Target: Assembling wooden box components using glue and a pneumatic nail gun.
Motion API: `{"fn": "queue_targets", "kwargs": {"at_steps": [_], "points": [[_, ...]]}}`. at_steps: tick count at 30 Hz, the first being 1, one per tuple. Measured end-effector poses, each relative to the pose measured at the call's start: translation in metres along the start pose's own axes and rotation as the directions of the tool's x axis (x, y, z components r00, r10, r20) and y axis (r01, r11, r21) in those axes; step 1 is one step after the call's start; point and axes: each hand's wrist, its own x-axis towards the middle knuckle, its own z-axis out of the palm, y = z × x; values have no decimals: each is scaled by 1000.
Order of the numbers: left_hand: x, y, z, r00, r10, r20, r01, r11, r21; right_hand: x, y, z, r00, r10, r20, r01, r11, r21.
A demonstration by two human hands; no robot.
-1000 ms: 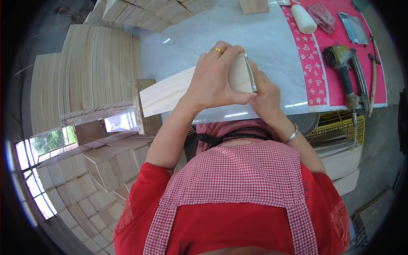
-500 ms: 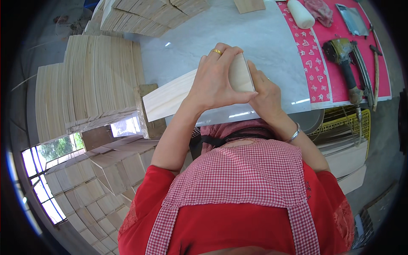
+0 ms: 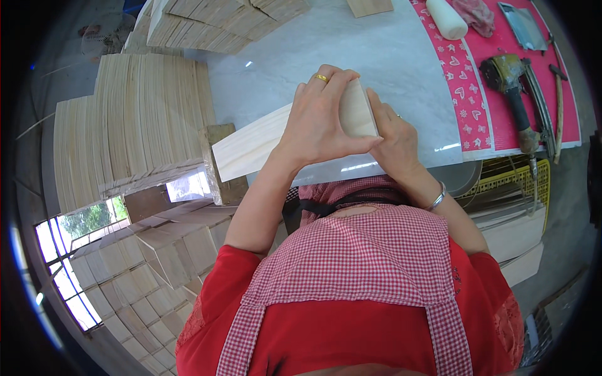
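A pale wooden board (image 3: 251, 143) lies at a slant over the near edge of the table, its narrow end pointing left. My left hand (image 3: 321, 119) spans its right part from above, with fingers on the far edge and thumb on the near side. At the board's right end, my right hand (image 3: 395, 138) is closed against the upright edge. Its fingertips are partly hidden behind the wood. Whether the right end is a separate piece I cannot tell.
Tall stacks of thin wooden boards (image 3: 150, 116) stand at the left, near a wooden block (image 3: 219, 135). A nail gun (image 3: 511, 88), a hammer (image 3: 557, 106) and a white cylinder (image 3: 446, 19) rest on the pink mat (image 3: 486, 69). Wooden boxes (image 3: 144, 276) are piled lower left; a yellow crate (image 3: 544, 200) stands right.
The hands and the board keep nearly the same place and grip. Only a slight shift of the whole view shows.
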Motion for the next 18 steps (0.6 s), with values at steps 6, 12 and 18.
{"fn": "queue_targets", "kwargs": {"at_steps": [6, 12, 18], "points": [[0, -1, 4, 1000, 15, -17, -14, 999, 42, 0, 0, 1, 1000, 4, -16, -3, 1000, 9], [1, -2, 5, 1000, 1, -19, 0, 999, 45, 1, -1, 2, 1000, 5, -31, -5, 1000, 12], [0, -3, 6, 1000, 5, -13, -5, 999, 54, 0, -2, 0, 1000, 11, -29, -11, 1000, 10]]}}
